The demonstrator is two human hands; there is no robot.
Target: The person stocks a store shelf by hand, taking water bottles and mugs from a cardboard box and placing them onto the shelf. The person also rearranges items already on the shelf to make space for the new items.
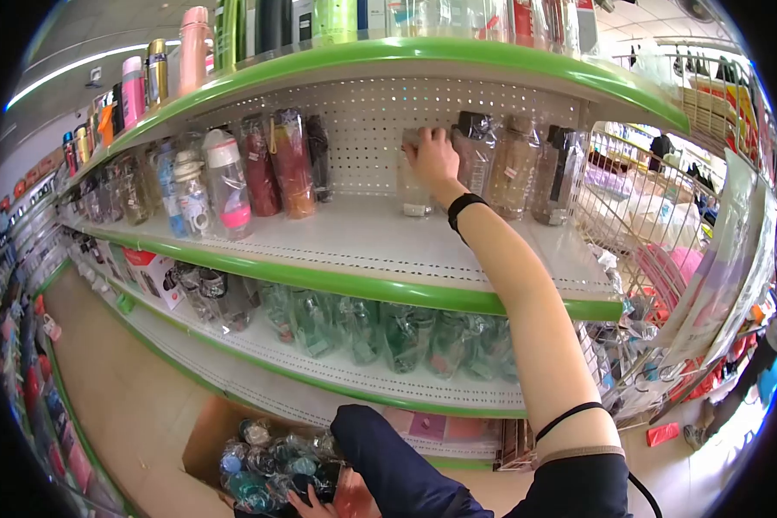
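My right hand (434, 160) reaches onto the middle shelf, its fingers closed around the top of a clear bottle (417, 205) that stands near the perforated back panel. Just right of it are a dark-capped wrapped bottle (475, 151), an amber wrapped bottle (515, 168) and another dark-capped bottle (558, 177). Low in the view, my left hand (313, 505) is at the edge of an open cardboard box (203, 440) of wrapped bottles. Its fingers curl against a black-capped bottle (326, 479); part of the hand is cut off by the frame. A reddish bottle (354, 496) lies beside it.
Left on the same shelf stand red wrapped bottles (259, 168) and a pink-and-clear bottle (227, 186). Greenish wrapped bottles (358, 328) fill the shelf below. The green shelf edge (388, 289) runs under my right arm. A wire basket (647, 198) borders the right side.
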